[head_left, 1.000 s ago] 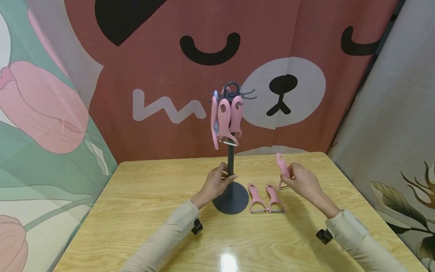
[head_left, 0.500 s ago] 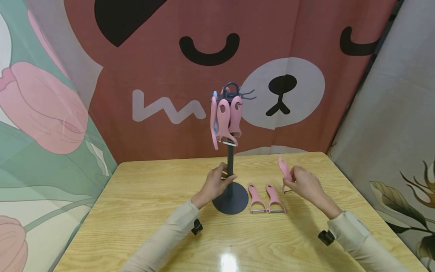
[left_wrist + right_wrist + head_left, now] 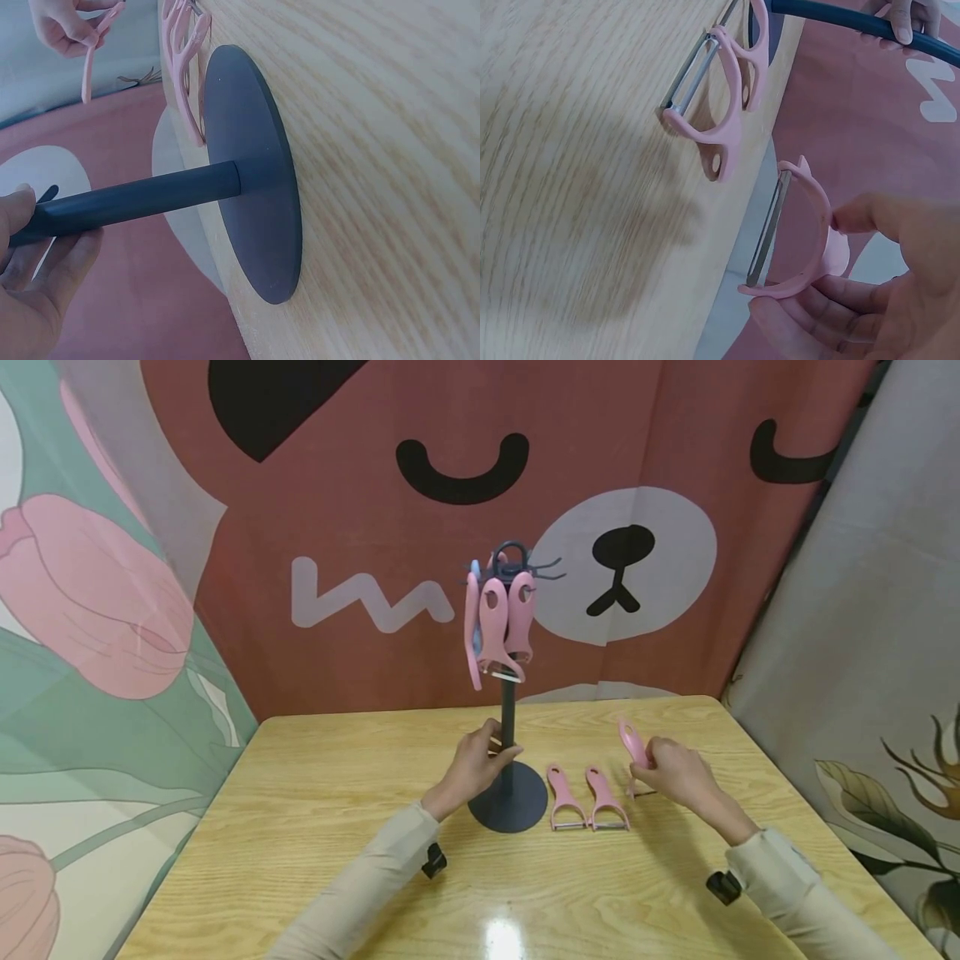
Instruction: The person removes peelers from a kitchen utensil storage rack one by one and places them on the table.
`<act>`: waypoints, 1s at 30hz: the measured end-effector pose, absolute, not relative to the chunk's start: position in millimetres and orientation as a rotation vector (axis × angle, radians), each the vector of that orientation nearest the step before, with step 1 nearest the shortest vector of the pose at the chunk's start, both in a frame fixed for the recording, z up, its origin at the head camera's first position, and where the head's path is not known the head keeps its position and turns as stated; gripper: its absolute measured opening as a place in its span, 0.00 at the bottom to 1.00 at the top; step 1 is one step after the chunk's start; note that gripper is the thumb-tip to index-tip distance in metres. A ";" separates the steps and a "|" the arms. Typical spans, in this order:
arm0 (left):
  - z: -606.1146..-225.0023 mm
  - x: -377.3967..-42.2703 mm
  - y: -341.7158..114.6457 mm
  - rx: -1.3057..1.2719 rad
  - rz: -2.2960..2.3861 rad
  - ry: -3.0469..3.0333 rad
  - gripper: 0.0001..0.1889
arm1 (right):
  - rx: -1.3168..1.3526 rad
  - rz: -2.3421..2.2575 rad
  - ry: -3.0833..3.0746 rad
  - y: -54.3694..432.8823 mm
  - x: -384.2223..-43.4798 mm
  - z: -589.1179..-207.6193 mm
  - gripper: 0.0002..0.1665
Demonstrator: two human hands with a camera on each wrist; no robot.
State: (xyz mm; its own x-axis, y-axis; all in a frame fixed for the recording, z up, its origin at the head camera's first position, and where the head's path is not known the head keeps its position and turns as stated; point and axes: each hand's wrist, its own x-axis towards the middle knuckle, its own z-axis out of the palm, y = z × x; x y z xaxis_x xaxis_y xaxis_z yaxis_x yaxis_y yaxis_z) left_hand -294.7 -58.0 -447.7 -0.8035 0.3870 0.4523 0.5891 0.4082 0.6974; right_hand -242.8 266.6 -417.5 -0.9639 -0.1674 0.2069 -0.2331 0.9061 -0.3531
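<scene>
My left hand [image 3: 474,764] holds the pole [image 3: 508,710] of a dark upright stand, low down above its round base [image 3: 517,810]. In the left wrist view the fingers and thumb wrap the pole [image 3: 150,196]. At the right, my right hand [image 3: 678,772] pinches a pink Y-shaped peeler [image 3: 632,745] by its handle, blade end down. The right wrist view has this peeler [image 3: 823,240] just off the table, thumb and fingers near the blade frame. Two pink peelers, one [image 3: 559,787] beside the other [image 3: 600,787], lie right of the base.
Several pink peelers [image 3: 493,618] and a blue item [image 3: 476,639], partly hidden, hang from hooks at the stand's top. Bare hooks [image 3: 551,568] stick out to the right. The wooden table [image 3: 337,810] ends at a printed curtain [image 3: 360,668].
My right hand has lowered the peeler and brought it slightly right and nearer the tabletop. The left hand and the stand stay where they were.
</scene>
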 end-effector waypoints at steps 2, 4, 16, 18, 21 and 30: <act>-447.6 -294.5 -58.1 -0.859 -1.344 -2.449 0.12 | 0.300 0.566 -2.925 266.9 -242.7 -418.4 0.16; -447.5 -294.3 -58.1 -0.862 -1.346 -2.446 0.12 | 0.287 0.567 -2.954 267.1 -242.7 -419.7 0.16; -448.0 -294.4 -58.4 -0.869 -1.347 -2.438 0.11 | 0.278 0.571 -3.023 269.9 -242.9 -429.1 0.18; -448.1 -294.2 -58.5 -0.872 -1.346 -2.435 0.11 | 0.281 0.572 -3.035 270.1 -243.0 -430.6 0.17; -448.3 -294.2 -58.6 -0.873 -1.349 -2.436 0.11 | 0.279 0.570 -3.060 270.4 -243.5 -432.9 0.17; -448.3 -294.6 -58.4 -0.868 -1.348 -2.436 0.11 | 0.263 0.516 -3.113 270.6 -245.0 -435.7 0.17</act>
